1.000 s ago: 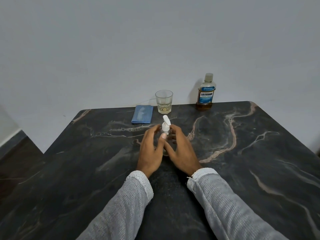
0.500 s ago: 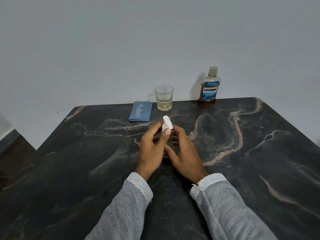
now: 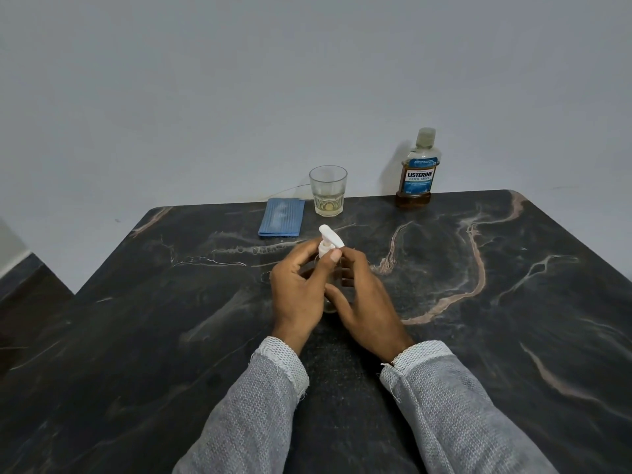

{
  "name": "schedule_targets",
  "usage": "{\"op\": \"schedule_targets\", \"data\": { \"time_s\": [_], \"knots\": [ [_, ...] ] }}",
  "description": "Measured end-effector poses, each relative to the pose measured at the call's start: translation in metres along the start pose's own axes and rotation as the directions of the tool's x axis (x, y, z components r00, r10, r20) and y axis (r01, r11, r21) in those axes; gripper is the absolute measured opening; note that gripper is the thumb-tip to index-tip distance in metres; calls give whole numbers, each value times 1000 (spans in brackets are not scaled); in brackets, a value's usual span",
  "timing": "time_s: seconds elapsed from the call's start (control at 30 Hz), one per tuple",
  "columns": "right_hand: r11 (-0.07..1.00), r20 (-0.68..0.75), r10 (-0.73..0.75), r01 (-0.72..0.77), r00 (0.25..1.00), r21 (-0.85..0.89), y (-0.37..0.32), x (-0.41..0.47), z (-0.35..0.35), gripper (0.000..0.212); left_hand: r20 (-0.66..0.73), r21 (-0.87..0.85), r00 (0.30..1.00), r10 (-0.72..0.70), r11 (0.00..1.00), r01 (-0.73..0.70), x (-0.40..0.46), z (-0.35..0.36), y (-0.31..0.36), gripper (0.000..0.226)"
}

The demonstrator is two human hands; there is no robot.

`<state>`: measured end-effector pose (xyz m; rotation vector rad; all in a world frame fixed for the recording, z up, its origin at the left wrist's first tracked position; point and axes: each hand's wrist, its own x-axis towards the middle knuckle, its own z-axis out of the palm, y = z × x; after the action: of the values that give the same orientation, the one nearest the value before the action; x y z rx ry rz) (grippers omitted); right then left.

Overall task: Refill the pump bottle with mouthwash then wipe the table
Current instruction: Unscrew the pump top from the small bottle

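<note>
Since half a second ago our hands have hardly shifted on the table, but the white pump head [image 3: 330, 238] now shows more fully above our fingers, its nozzle turned to the right of the grip.

From the head view, our left hand [image 3: 301, 285] curls round the neck of the pump bottle [image 3: 324, 258], thumb and fingertips pinching just under the white collar. Our right hand [image 3: 364, 299] wraps the clear body from the other side, fingers curled round it; most of the bottle is hidden between the two hands, and only a sliver of its base shows below them. The bottle stands upright on the dark marble table [image 3: 478, 336].

Beyond the grip and slightly left lies a folded blue cloth [image 3: 282, 217], flat on the table. Straight beyond the grip, just beside the cloth, stands a glass [image 3: 328, 191] with a little pale liquid at the bottom. Farther right, well apart from the hands, the mouthwash bottle [image 3: 419, 169] stands at the far edge with its cap on, amber liquid low inside. Both grey sleeves [image 3: 260, 405] reach in from the near edge.
</note>
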<state>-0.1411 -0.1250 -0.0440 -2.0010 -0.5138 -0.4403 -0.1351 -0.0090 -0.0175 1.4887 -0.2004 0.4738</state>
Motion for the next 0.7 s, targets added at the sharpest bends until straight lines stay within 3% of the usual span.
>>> {"op": "schedule_targets", "data": {
  "time_s": [0.13,0.47,0.57,0.7],
  "knots": [
    [1000,-34,-4,4,999,1,-2,0,1,50,-65,-27,998,-26,999,24,-1,2,1,24],
    [998,-45,30,-27,999,53,0,0,0,52,148,7,989,-12,1000,11,0,-5,3,20],
    [998,-47,33,-31,998,48,-1,0,1,52,151,29,989,2,1000,-6,3,-7,2,21],
    [999,-38,30,-29,999,43,1,0,1,51,105,-69,993,-53,996,60,3,-6,0,22]
  ]
}}
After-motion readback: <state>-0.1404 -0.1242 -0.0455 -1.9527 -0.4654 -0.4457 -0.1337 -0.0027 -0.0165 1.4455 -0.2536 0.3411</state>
